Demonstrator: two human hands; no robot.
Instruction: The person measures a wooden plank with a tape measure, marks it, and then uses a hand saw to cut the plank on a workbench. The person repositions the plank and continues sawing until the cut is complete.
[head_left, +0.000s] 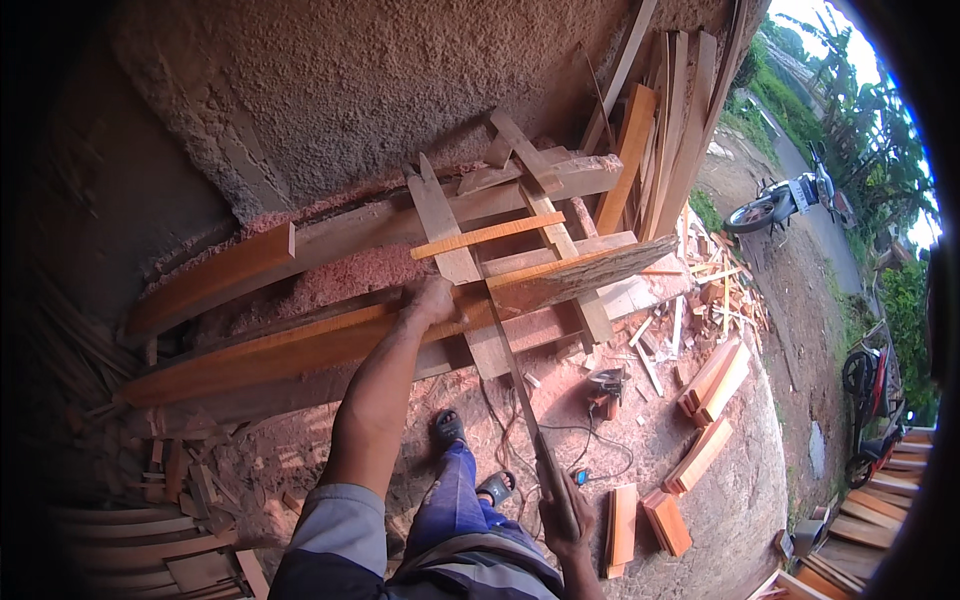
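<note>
My right hand grips the handle of a handsaw. The saw's long narrow blade reaches away from me, its far end meeting the edge of a long orange-brown plank. Past the blade, the plank's right end shows rough, bark-like wood. My left hand is closed over the plank just left of the blade; some of its fingers are hidden. Two crosspieces, a wide board and a narrower one, lie under the plank. A thin orange strip rests across them beyond my left hand.
A thick beam lies along the rough wall. Boards lean at the far right. On the sawdust-strewn floor are a power tool with a cord and cut blocks. Motorcycles stand outside on the right.
</note>
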